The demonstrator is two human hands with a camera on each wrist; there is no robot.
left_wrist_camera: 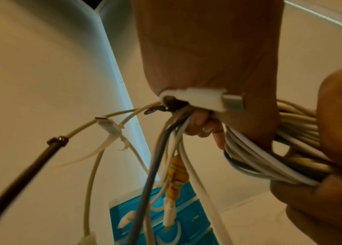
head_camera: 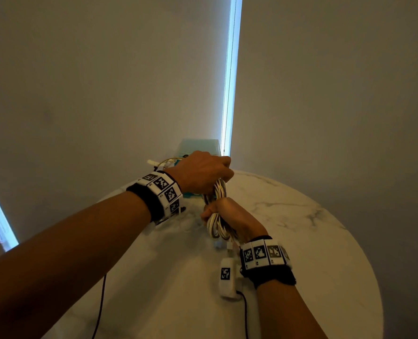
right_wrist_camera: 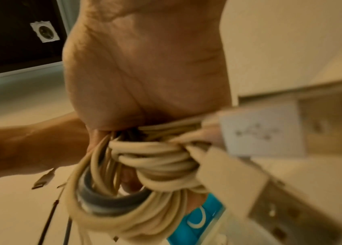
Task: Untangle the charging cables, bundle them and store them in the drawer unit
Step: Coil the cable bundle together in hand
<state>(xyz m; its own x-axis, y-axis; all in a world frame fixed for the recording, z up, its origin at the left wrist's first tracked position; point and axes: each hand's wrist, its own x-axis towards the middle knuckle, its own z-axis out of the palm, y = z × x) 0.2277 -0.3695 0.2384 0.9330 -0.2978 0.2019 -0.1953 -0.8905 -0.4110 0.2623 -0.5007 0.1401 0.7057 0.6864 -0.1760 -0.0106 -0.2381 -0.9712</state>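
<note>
A bundle of white and grey charging cables (head_camera: 219,190) hangs coiled above the table, held by both hands. My left hand (head_camera: 210,174) grips its upper end, fingers curled round the strands (left_wrist_camera: 260,157). A white plug (left_wrist_camera: 209,99) sticks out under the palm, and loose ends with an orange-wrapped connector (left_wrist_camera: 176,175) dangle below. My right hand (head_camera: 227,214) grips the lower part, where one cable is wound crosswise round the coil (right_wrist_camera: 155,159). Two white USB plugs (right_wrist_camera: 260,132) stick out beside it. The teal drawer unit (head_camera: 198,146) stands behind the hands, partly hidden.
The hands are over a round white marble table (head_camera: 288,228) set close to a pale wall. A bright window strip (head_camera: 230,81) runs down behind the drawer unit. A black cord (left_wrist_camera: 19,174) hangs beside the left hand.
</note>
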